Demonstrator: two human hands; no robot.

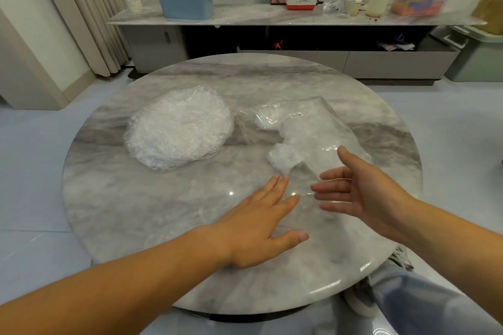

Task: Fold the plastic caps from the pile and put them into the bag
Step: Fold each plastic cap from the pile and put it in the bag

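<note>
We judge the job partly done: some folded caps (pixel 285 158) lie inside the bag (pixel 307 128) on the desk (pixel 136 212), and a thick pile (pixel 178 128) waits beside it. Our left hand (pixel 261 223) and right hand (pixel 364 190) hover at the bag's near end, each grip spread and holding nothing.

Left hand (pixel 261 228) and right hand (pixel 362 193), fingers straight, at clear plastic bag (pixel 307 130); crinkled cap pile (pixel 178 132) left on round marble tabletop (pixel 136 212).
</note>
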